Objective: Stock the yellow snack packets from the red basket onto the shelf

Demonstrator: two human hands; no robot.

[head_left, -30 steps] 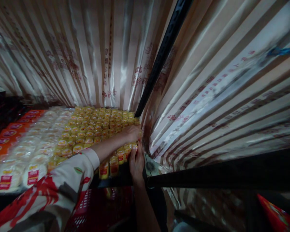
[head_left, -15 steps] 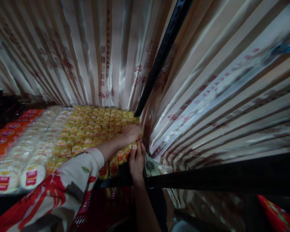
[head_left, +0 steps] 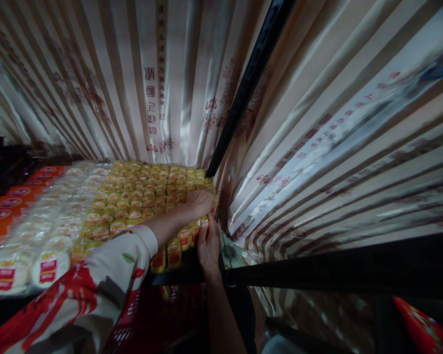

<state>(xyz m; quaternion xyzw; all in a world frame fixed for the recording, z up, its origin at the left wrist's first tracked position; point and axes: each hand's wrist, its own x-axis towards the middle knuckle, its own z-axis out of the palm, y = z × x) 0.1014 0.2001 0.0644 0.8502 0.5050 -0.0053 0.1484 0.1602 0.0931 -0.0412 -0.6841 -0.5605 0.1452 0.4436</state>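
Rows of small wrapped yellow cakes (head_left: 143,194) stand packed together on a dark shelf. At the right end of these rows my left hand (head_left: 200,202) reaches across from the left, its fingers curled round a small wrapped cake that is mostly hidden. Just below it is my right hand (head_left: 209,248), coming up from the bottom with its fingers together, its fingertips closed on the same wrapped cake. The two hands nearly touch. Dim light and the left hand hide the exact hold.
Larger white round packs (head_left: 49,268) and orange packs (head_left: 13,199) lie left of the cakes. A pleated printed curtain (head_left: 125,83) hangs behind. A black post (head_left: 243,93) rises at the corner; a black rail (head_left: 335,268) runs right. Below is a red basket (head_left: 133,314).
Both hands stay at the right end of the rows, with the left hand shifted slightly left. The camera view has barely moved.
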